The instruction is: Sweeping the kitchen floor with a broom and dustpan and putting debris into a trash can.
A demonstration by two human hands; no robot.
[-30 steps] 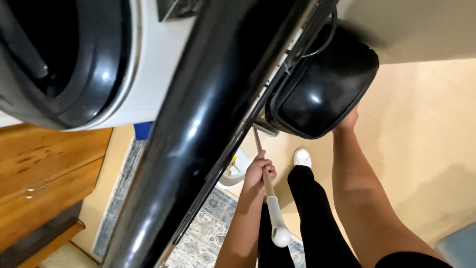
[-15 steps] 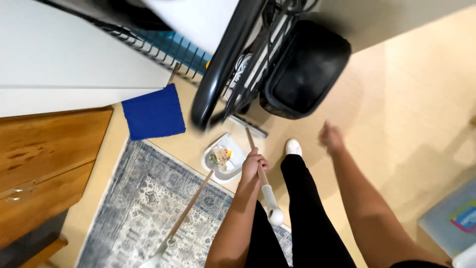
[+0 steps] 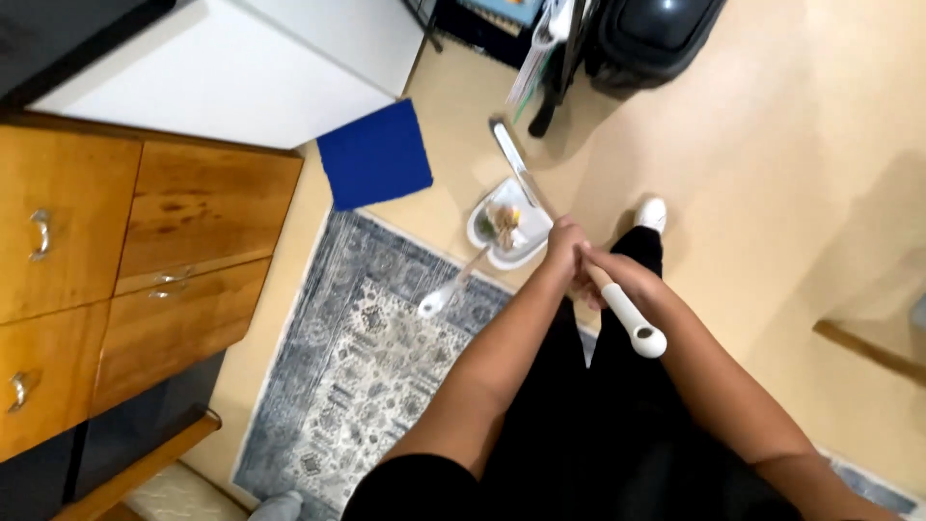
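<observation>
Here, in the one head view looking straight down, both hands are closed together on the broom handle (image 3: pixel 617 304): the left hand (image 3: pixel 564 246) grips it higher along the shaft toward the floor end, and the right hand (image 3: pixel 600 275) clamps it just behind, touching the left, with the white capped end of the handle sticking out back toward the body. Both forearms run forward from the body and meet over the handle, elbows bent and tucked in, wrists close side by side. Ahead of the hands the shaft slants down to the broom head (image 3: pixel 509 154) on the pale floor (image 3: pixel 772 174). Just beyond the left hand sits a white dustpan (image 3: pixel 502 230) with a small heap of litter in it, its long handle lying back across the patterned rug (image 3: pixel 367 357). Farther off to the left lie a blue mat (image 3: pixel 376 154) and a wooden cabinet (image 3: pixel 145 260); well ahead stands a black bin (image 3: pixel 656 34). The work in hand looks like sweeping debris toward the pan; a further stroke would call for short, low pulls that keep the bristles flat and the pan from sliding.
</observation>
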